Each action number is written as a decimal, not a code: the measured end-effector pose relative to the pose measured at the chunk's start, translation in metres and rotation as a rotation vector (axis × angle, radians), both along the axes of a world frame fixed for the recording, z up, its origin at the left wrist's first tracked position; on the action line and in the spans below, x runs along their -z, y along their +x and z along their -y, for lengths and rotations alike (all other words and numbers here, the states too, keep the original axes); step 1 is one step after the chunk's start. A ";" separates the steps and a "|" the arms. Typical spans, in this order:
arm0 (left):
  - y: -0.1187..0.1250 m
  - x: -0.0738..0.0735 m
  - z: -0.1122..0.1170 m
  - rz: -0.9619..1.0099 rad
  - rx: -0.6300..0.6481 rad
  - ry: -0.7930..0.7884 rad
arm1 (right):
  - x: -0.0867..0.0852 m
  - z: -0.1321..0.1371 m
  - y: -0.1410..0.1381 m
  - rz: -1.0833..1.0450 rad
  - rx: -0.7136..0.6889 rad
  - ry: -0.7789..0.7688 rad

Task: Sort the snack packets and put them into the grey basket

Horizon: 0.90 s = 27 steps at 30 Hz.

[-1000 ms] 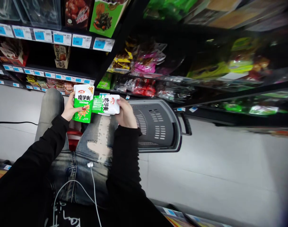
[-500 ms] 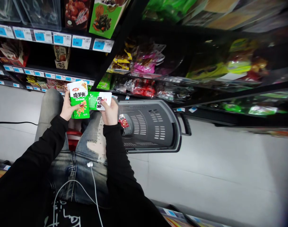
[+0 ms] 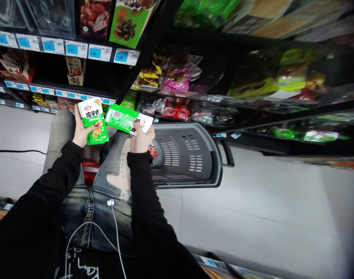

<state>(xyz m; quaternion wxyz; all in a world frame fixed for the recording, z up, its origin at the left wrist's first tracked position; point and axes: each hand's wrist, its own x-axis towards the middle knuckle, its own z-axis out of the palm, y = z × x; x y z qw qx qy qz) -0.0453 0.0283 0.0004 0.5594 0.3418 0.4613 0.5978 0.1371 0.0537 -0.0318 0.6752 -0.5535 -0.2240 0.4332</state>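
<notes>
Left hand (image 3: 79, 131): beside the left knee (image 3: 63, 124), thumb across the front, closed around a green-and-white packet (image 3: 93, 121).
Right hand (image 3: 142, 138): near the basket (image 3: 184, 149)'s left edge, thumb on top, pinching a second packet (image 3: 121, 117).
Second packet: level a moment ago, now slanting, barcode showing.

Long black sleeves (image 3: 49, 190); black top (image 3: 113, 267), white letters (image 3: 88, 268); faded blue jeans (image 3: 75, 205), torn on right leg (image 3: 113, 166); thin white cable (image 3: 117, 242).
</notes>
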 end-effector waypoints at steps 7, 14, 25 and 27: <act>-0.012 -0.003 0.002 0.230 0.084 -0.214 | -0.005 0.000 0.005 -0.042 0.009 0.009; -0.011 -0.001 0.005 0.332 0.241 -0.285 | -0.002 0.003 -0.003 0.088 -0.188 -0.012; 0.004 0.003 0.007 0.103 0.229 -0.366 | -0.028 0.011 0.008 0.654 -0.398 -0.022; 0.005 0.003 0.007 0.087 0.247 -0.373 | -0.046 0.010 0.007 0.814 -0.343 0.079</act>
